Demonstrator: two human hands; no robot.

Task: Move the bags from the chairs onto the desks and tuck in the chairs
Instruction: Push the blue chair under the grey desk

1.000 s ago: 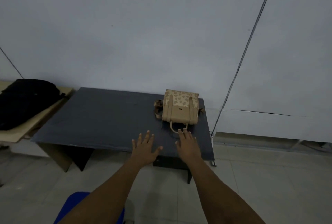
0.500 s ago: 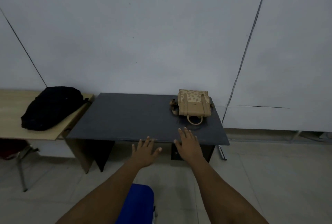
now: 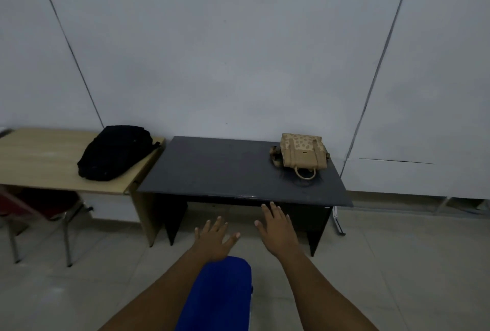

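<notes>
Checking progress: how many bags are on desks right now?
2. A black bag lies on the wooden desk; a tan bag sits at the dark desk's far right corner. None visible on chairs.

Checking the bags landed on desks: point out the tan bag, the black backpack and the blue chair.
tan bag (image 3: 302, 154), head view, front panel
black backpack (image 3: 114, 153), head view, middle of body
blue chair (image 3: 222, 293), head view, backrest

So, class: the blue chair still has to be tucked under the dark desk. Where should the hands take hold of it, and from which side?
Probably the top edge of the blue chair back, from behind, one hand at each end. The back faces the person, the desk lies straight ahead, and both hands, left and right, hover open above it.
</notes>
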